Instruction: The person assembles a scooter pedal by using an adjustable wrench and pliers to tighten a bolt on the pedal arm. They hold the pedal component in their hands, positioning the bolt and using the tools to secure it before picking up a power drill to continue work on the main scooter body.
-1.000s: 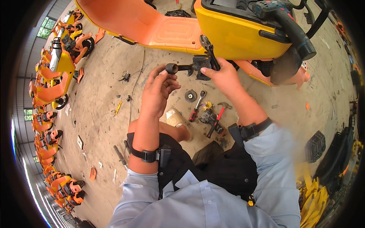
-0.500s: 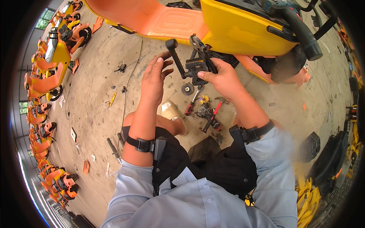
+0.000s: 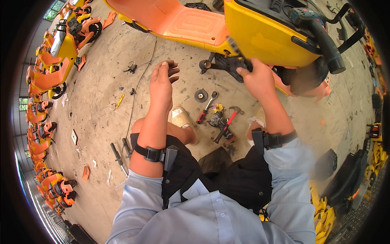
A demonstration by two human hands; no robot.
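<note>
My right hand [image 3: 260, 79] is closed, thumb on top, around a black crank arm with a pedal [image 3: 231, 67], just below the yellow side of a scooter [image 3: 264, 36]. The round end of the crank points left. A long dark piece [image 3: 235, 45] sticks up from the same hand toward the footboard; its kind is blurred, and the grip partly hides it. My left hand [image 3: 162, 83] is raised to the left, holding nothing, fingers apart and clear of the crank.
On the concrete below lie a round black part [image 3: 200, 95], a red-handled ratchet [image 3: 207, 107], a black power tool [image 3: 219, 121] and a hammer [image 3: 228, 124]. A drill [image 3: 319, 34] rests on the scooter. Orange scooters [image 3: 55, 73] line the left; yellow parts [image 3: 323, 213] lie at lower right.
My right hand has moved right with the crank arm and pedal, which have turned so the crank lies flatter. My left hand stays raised, now farther from them. The view has shifted slightly.
</note>
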